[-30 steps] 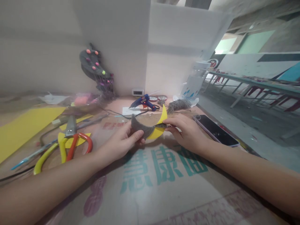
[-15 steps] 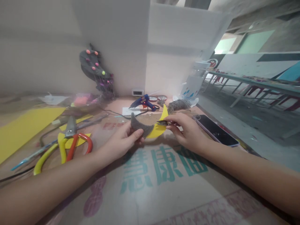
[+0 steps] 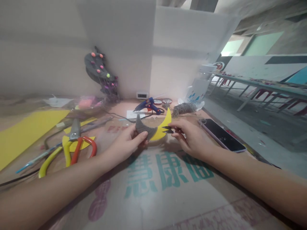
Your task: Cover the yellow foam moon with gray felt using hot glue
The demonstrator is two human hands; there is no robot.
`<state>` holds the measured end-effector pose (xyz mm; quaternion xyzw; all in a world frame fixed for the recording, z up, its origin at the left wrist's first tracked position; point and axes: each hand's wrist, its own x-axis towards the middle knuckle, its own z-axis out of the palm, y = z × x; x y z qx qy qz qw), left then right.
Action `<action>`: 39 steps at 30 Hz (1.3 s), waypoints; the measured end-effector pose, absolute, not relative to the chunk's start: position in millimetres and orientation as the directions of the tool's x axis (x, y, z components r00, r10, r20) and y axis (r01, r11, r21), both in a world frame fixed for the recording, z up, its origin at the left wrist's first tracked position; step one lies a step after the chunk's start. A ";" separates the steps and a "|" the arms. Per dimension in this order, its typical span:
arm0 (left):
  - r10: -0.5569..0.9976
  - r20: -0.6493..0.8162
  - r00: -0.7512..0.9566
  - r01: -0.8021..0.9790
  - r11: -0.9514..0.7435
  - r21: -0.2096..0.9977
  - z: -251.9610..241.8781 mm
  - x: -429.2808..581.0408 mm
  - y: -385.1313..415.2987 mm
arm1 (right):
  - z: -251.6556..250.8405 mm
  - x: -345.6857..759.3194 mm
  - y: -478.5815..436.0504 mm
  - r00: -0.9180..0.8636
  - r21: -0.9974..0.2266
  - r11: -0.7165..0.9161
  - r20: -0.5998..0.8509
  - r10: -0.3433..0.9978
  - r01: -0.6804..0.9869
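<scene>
A yellow crescent moon cut-out (image 3: 163, 128) is held up over the middle of the table, its left part wrapped in grey yarn (image 3: 146, 129). My left hand (image 3: 135, 135) grips the wrapped end, thumb on the front and fingers behind. In my right hand (image 3: 188, 135) is a pair of small thread snips (image 3: 168, 129) with dark pointed blades, spread apart. Their tips reach the right side of the bare yellow part; whether they touch it I cannot tell. My fingers hide the handles.
Large scissors (image 3: 78, 143) with yellow and red handles lie at left beside a yellow sheet (image 3: 31, 132). A blue glue gun (image 3: 148, 105), a skein of grey yarn (image 3: 184, 109) and a phone (image 3: 223, 134) lie further back. A decorated grey crescent (image 3: 96, 68) leans against the wall.
The snips' blades have spread apart, having been nearly together. My right hand has shifted slightly right relative to the crescent. The whole view has moved a little.
</scene>
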<state>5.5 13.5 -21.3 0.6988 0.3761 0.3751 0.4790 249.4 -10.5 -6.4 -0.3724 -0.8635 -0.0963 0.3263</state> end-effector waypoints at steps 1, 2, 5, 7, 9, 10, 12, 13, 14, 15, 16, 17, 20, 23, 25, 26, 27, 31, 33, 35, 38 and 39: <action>0.891 0.157 0.426 0.175 -0.252 0.952 -19.7 5.8 13.6 | -6.2 248.5 -11.6 -0.512 -0.082 0.701 0.624 0.590 0.708; 0.896 0.153 0.416 0.181 -0.247 0.952 -18.0 6.3 13.7 | -6.4 247.7 -12.3 -0.514 -0.090 0.700 0.614 0.598 0.708; 0.914 0.138 0.381 0.192 -0.224 0.956 -14.1 7.3 14.0 | -8.3 246.5 -12.0 -0.513 -0.127 0.706 0.600 0.614 0.697; 0.923 0.121 0.365 0.188 -0.200 0.962 -13.3 7.7 14.3 | -10.1 247.0 -10.8 -0.506 -0.160 0.706 0.591 0.628 0.690; 0.927 0.103 0.361 0.180 -0.178 0.967 -13.7 7.9 14.6 | -11.6 248.2 -9.8 -0.504 -0.181 0.705 0.581 0.639 0.686; 0.928 0.102 0.360 0.176 -0.175 0.969 -14.1 7.9 14.8 | -12.1 248.9 -9.5 -0.503 -0.186 0.702 0.575 0.645 0.688; 0.927 0.104 0.359 0.170 -0.175 0.970 -14.9 8.1 15.1 | -12.7 250.0 -9.2 -0.503 -0.190 0.697 0.566 0.653 0.691; 0.927 0.107 0.361 0.166 -0.176 0.970 -15.3 8.1 15.1 | -12.9 250.5 -9.2 -0.503 -0.192 0.696 0.563 0.656 0.692; 0.924 0.112 0.365 0.157 -0.180 0.971 -15.7 8.2 15.1 | -13.0 250.7 -9.1 -0.501 -0.195 0.694 0.561 0.658 0.693; 0.921 0.118 0.371 0.151 -0.186 0.971 -16.1 8.2 15.1 | -13.2 250.8 -9.1 -0.500 -0.198 0.693 0.562 0.660 0.693; 0.918 0.123 0.377 0.150 -0.192 0.970 -16.5 8.0 15.0 | -13.2 250.6 -9.1 -0.497 -0.199 0.695 0.567 0.657 0.691; 0.915 0.127 0.383 0.151 -0.198 0.968 -16.9 7.8 14.8 | -13.1 250.2 -9.3 -0.493 -0.198 0.695 0.573 0.654 0.691; 0.912 0.137 0.387 0.170 -0.216 0.961 -17.6 7.1 14.3 | -12.5 248.1 -10.0 -0.497 -0.180 0.710 0.598 0.629 0.681; 0.912 0.144 0.383 0.183 -0.228 0.956 -17.1 7.0 13.9 | -12.7 246.4 -10.3 -0.512 -0.164 0.730 0.612 0.603 0.664; 0.910 0.144 0.390 0.180 -0.228 0.957 -16.2 7.7 13.6 | -13.9 246.4 -9.8 -0.507 -0.173 0.728 0.613 0.606 0.663; 0.908 0.144 0.393 0.176 -0.227 0.958 -15.8 8.1 13.5 | -14.5 246.5 -9.4 -0.500 -0.181 0.724 0.612 0.613 0.666; 0.907 0.144 0.394 0.170 -0.227 0.959 -15.4 8.6 13.4 | -15.0 246.7 -9.1 -0.495 -0.189 0.719 0.609 0.620 0.668; 0.906 0.162 0.391 0.164 -0.242 0.956 -15.4 9.3 13.1 | -14.2 245.5 -9.9 -0.476 -0.203 0.705 0.609 0.634 0.679; 0.905 0.156 0.397 0.164 -0.237 0.958 -16.4 9.0 13.2 | -13.0 244.1 -10.7 -0.486 -0.192 0.712 0.611 0.626 0.676; 0.903 0.141 0.406 0.157 -0.221 0.963 -17.9 8.7 13.7 | -12.4 243.1 -9.9 -0.456 -0.220 0.710 0.633 0.626 0.669; 0.893 0.156 0.423 0.122 -0.227 0.966 -21.4 8.1 14.5 | -12.7 242.9 -3.8 -0.207 -0.432 0.650 0.711 0.672 0.625; 0.890 0.166 0.424 0.107 -0.231 0.967 -22.6 7.9 14.7 | -13.0 243.1 -1.0 -0.103 -0.522 0.617 0.709 0.698 0.589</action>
